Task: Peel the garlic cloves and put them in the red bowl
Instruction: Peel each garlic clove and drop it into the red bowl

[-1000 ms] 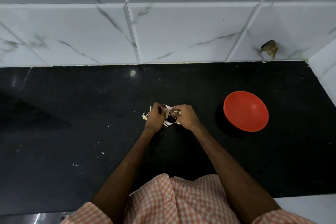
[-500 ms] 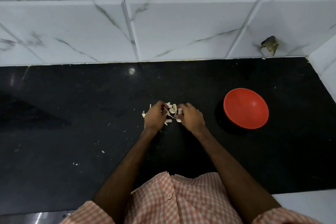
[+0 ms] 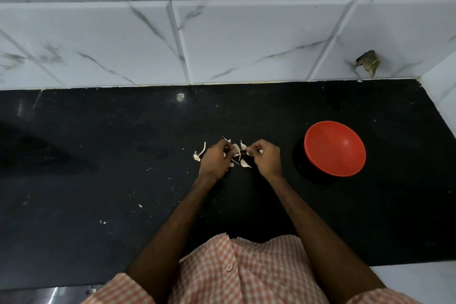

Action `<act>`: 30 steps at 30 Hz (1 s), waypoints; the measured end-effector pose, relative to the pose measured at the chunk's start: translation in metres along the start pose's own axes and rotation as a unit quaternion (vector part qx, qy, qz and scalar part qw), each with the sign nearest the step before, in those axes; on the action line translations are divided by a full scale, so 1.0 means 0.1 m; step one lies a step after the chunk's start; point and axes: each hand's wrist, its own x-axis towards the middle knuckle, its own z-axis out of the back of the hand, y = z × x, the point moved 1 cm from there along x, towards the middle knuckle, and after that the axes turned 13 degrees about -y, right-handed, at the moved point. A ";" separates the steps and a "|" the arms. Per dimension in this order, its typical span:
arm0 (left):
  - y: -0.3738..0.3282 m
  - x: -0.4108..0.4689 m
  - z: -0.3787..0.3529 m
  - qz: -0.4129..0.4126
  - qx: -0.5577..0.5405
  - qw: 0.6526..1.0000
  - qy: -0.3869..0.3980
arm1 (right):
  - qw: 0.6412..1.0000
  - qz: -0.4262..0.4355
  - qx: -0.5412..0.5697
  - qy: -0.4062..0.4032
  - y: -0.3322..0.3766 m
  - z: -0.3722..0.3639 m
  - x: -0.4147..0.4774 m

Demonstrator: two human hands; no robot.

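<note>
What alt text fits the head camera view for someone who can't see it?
A person's left hand and right hand work with curled fingers over scattered garlic pieces on a black counter; what each grips is too small to tell. An empty red bowl sits to their right, apart from them, below a white tiled wall.

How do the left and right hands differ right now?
The left hand sits by the stem scrap, farther from the red bowl; the right hand is nearer it. The right hand pinches a pale garlic piece; whether the left hand holds anything is hidden. Both curl knuckles-up over the garlic skins.
</note>
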 end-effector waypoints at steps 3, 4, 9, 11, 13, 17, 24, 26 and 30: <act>-0.06 -0.03 -0.11 -0.020 -0.025 0.997 0.066 | 0.999 -0.010 0.040 -0.001 0.03 -0.07 -0.05; -0.06 -0.02 -0.14 -0.019 -0.037 0.997 0.066 | 0.999 -0.014 0.051 0.004 0.05 -0.09 -0.06; -0.02 0.02 -0.11 0.007 -0.122 0.993 0.000 | 0.995 -0.047 0.082 0.034 0.05 -0.12 -0.02; -0.06 0.00 -0.09 0.008 -0.145 0.989 -0.013 | 0.992 -0.071 0.092 0.048 0.04 -0.14 -0.02; -0.09 -0.02 -0.10 0.001 -0.166 0.986 -0.009 | 0.990 -0.088 0.102 0.039 0.04 -0.16 -0.03; -0.04 0.00 -0.10 0.003 -0.182 0.983 0.012 | 0.985 -0.131 0.106 0.038 0.04 -0.20 -0.02; 0.05 -0.01 -0.10 0.007 -0.152 0.988 -0.001 | 0.997 -0.063 0.029 0.045 0.11 -0.13 0.00; 0.09 0.00 -0.07 0.012 -0.116 0.993 -0.004 | 0.999 -0.001 -0.035 -0.007 0.09 -0.05 0.08; 0.16 0.01 -0.01 -0.026 0.026 0.999 0.009 | 0.984 0.105 -0.139 0.035 0.09 0.04 0.21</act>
